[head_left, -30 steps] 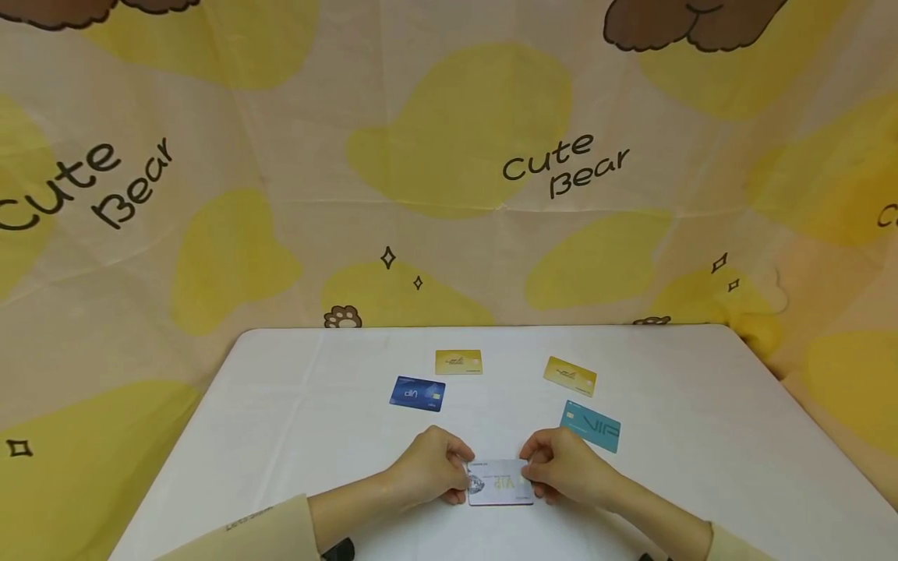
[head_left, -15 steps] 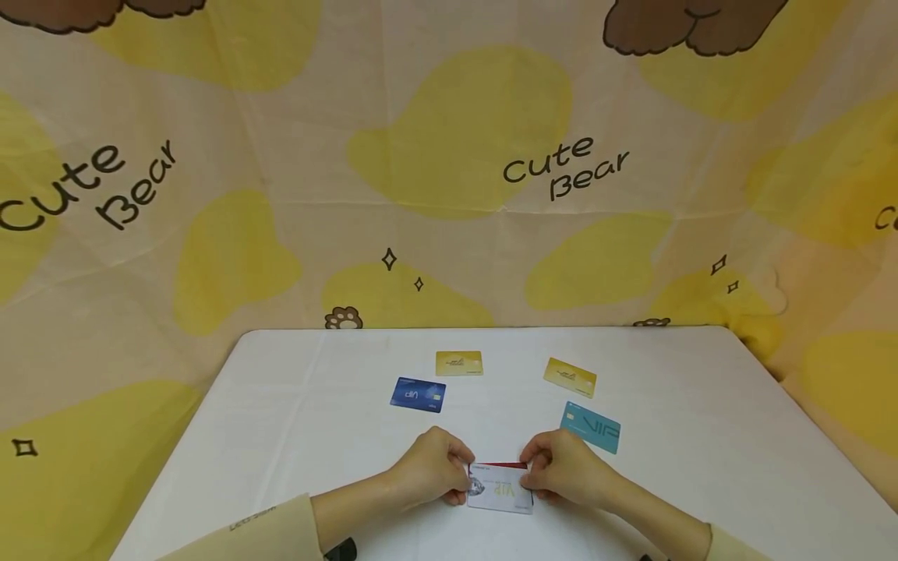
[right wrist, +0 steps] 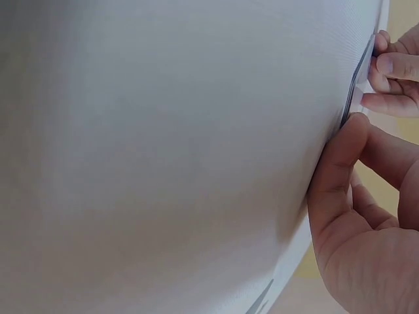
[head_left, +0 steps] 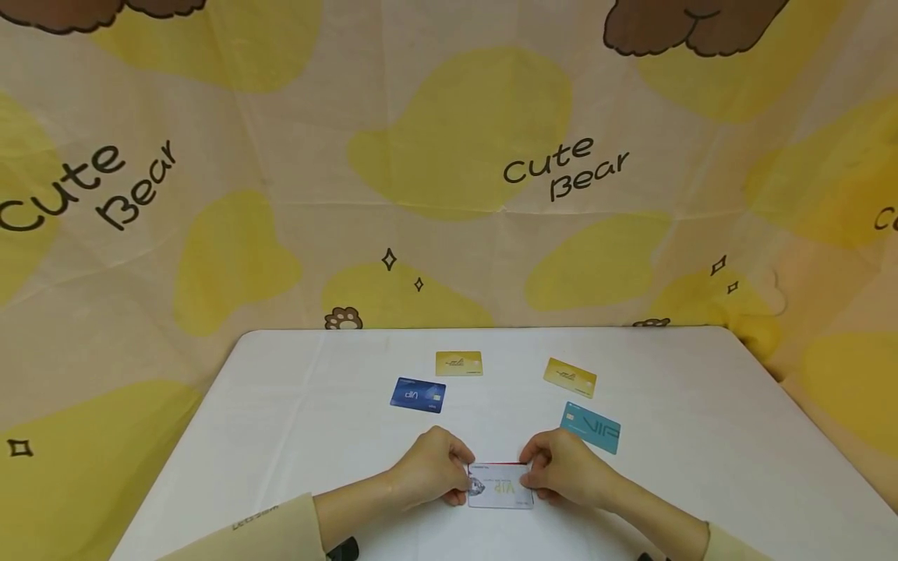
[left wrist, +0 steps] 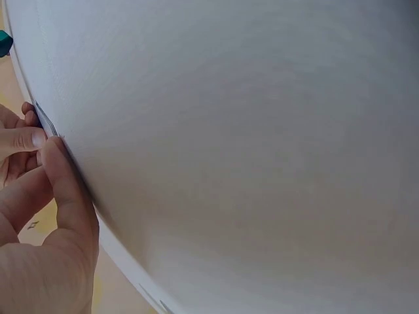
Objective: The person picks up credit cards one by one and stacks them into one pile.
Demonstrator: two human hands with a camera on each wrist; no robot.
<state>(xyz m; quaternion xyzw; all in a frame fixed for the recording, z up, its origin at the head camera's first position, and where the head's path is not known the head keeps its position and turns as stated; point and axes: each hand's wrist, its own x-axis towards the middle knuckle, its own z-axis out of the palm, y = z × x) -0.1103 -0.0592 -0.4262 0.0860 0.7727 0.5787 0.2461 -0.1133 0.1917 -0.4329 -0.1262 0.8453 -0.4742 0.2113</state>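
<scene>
A white VIP card (head_left: 498,485) with gold lettering lies near the front of the table. Along its far edge shows a thin strip of a red card (head_left: 507,463) underneath. My left hand (head_left: 433,467) pinches the left end of the cards between thumb and fingers. At the opposite end my right hand (head_left: 570,471) does the same, its thumb over the white card's corner. Seen edge-on in the right wrist view, the cards (right wrist: 355,82) form a thin stack running between both hands' fingertips.
Farther back on the white table (head_left: 302,436) lie a blue VIP card (head_left: 418,395), a gold card (head_left: 459,363) and a second gold card (head_left: 570,377). A teal VIP card (head_left: 591,427) lies just beyond my right hand. A patterned cloth (head_left: 449,156) hangs behind.
The white card slid toward me and skewed, baring a red wedge at its far edge. It has since turned nearly straight, and the red strip is thinner. Both hands stay about in place.
</scene>
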